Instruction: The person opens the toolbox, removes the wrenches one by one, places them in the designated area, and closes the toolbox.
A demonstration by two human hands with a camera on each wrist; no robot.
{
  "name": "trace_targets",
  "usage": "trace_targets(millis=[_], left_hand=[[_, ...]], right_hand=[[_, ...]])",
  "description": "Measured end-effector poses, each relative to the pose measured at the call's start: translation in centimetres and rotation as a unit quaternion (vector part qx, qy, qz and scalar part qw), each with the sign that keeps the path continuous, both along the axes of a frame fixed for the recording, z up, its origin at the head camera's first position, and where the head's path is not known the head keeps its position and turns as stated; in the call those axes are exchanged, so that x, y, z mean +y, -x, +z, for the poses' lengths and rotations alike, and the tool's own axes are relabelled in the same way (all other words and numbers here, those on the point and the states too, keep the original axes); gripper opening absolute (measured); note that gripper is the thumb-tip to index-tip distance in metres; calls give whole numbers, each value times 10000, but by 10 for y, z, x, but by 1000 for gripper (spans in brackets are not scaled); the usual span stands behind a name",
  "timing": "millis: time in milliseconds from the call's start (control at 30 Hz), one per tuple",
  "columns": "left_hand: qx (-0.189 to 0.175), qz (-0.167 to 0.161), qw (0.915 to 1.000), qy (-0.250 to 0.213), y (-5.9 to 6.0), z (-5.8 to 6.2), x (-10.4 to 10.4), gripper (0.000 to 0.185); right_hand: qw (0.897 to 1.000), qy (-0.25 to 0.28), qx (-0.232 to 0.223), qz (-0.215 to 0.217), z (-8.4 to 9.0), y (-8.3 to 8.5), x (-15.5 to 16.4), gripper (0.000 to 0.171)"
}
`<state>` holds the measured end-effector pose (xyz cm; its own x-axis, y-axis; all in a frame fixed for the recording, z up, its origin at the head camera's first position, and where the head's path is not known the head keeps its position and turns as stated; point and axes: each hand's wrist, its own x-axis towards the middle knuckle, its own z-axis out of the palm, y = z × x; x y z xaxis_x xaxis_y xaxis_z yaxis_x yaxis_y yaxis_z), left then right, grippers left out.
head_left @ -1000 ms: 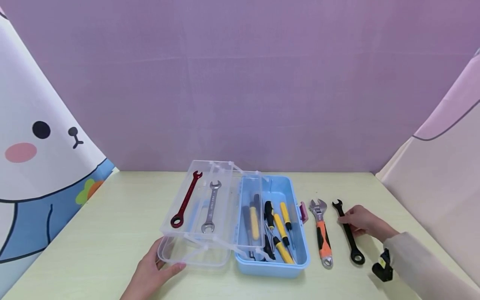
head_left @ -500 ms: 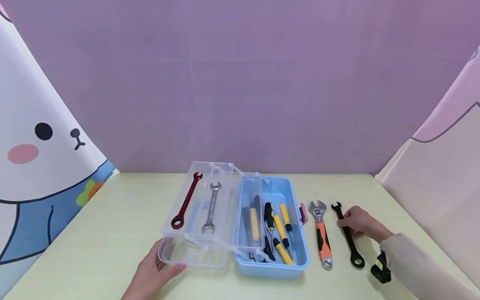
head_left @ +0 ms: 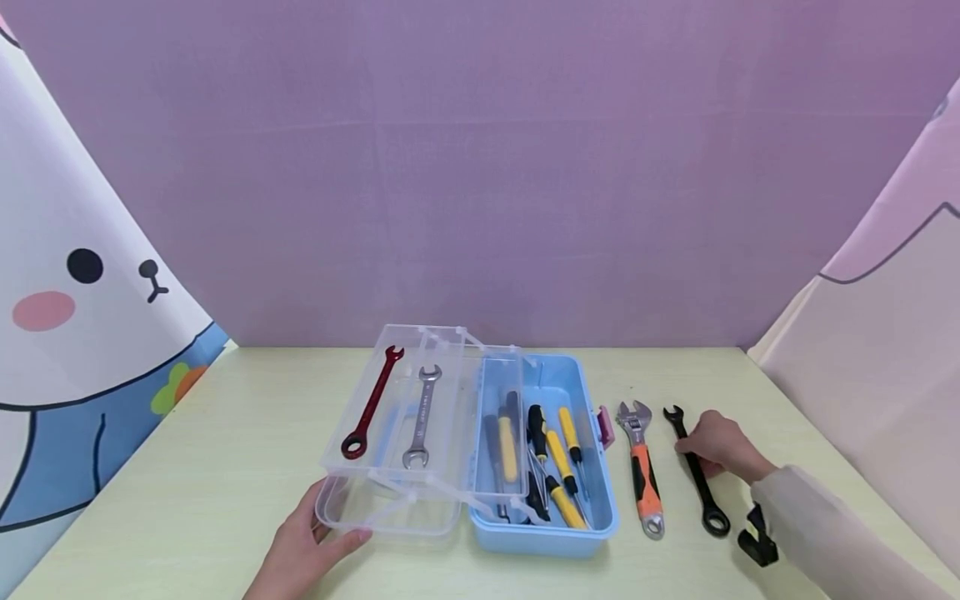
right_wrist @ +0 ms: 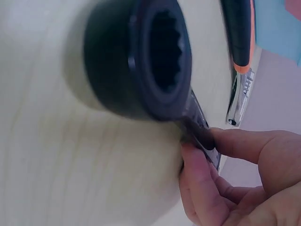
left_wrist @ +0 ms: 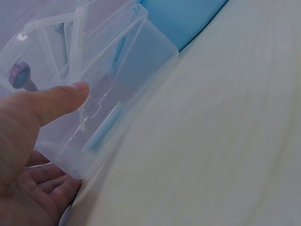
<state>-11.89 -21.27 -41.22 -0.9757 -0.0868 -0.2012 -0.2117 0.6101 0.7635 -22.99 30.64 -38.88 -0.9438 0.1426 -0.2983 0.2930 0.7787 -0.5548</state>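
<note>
My right hand pinches the black combination wrench by its shaft, thumb on one side and fingers on the other. In the right wrist view the wrench's ring end looms close to the camera. An adjustable wrench with an orange and black handle lies to its left. My left hand holds the near left corner of the toolbox's clear lid; in the left wrist view the thumb lies over the lid wall and the fingers are outside it. A clear tray above the lid bears a red wrench and a silver wrench.
The blue toolbox stands open at the middle of the table, with several yellow and black screwdrivers inside. A pink latch juts from its right side. A purple backdrop hangs behind the table.
Both hands keep nearly the same places. The right wrist and sleeve shift slightly left, while the black wrench stays put on the table. The view tilts a little.
</note>
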Motion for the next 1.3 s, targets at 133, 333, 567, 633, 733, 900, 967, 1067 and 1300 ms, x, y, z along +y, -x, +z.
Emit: trace_targets(millis=[133,333,567,633,733,900,967,1067,1300], left_hand=[[11,-7,10000,37,0,0,0,107],[37,6,10000,43,-1,0,0,107],[45,23,10000,49,0,-1,0,106],[14,43,10000,61,0,-1,0,107],[2,47,10000,86,0,-1,0,109],[68,24,9999,71,0,0,1,106],[107,13,9999,35,0,0,1,102],[159,-13,9999,23,0,0,0,101],[181,-14,9998,19,-1,0,0,100]], right_hand=[[9999,-108,113,-19,1,-2,-2,19],[9999,-77,115,-16,4,-4,-4,20],[9998,-164,98,36,6,-3,-6,21],[9997,-202,95,53,6,-3,-6,21],[9996,-250,117,71,6,-3,-6,19],[9996,-243,121,18,6,-3,-4,19],[9998,-195,95,-7,6,-2,-3,20],[9999,-131,60,-16,5,-1,-2,21],[9999,-52,-135,10,4,0,1,26]])
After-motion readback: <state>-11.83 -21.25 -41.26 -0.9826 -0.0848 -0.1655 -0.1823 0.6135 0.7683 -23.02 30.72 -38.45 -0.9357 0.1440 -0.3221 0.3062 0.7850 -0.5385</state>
